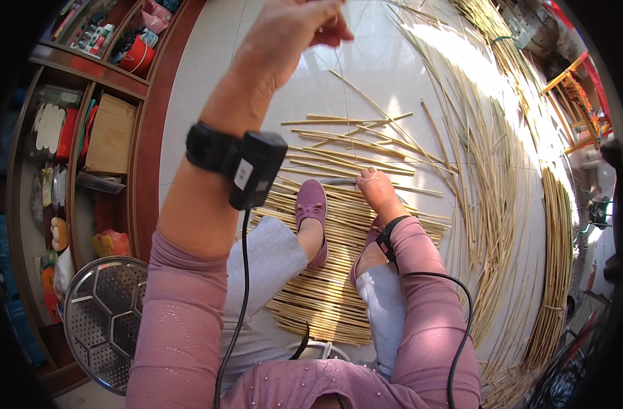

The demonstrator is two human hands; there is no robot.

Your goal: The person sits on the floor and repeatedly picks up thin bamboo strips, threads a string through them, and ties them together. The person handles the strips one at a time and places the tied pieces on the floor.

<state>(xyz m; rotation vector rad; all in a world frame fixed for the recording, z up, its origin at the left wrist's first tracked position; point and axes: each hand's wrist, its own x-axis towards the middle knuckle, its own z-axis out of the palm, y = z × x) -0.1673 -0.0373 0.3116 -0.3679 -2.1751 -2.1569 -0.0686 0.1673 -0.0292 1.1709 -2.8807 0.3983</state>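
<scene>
My left hand (296, 36) is raised at the top of the view, its fingers pinched on a thin thread (348, 97). The thread runs down, stretched, to my right hand (379, 191), where it loops over the fingers. That hand is closed at the far edge of a mat of stalks (337, 301), low over the floor. The mat's stalks lie side by side, with my purple shoes (311, 199) resting on it. What else the right fingers grip is hidden.
Loose cut stalks (352, 133) lie beyond the mat. To the right are long scattered stalks (475, 168) and a tied bundle (551, 266). A shelf unit (148, 128) stands left, with a perforated metal disc (104, 322) near it. Black cables (245, 255) hang from both wrist straps.
</scene>
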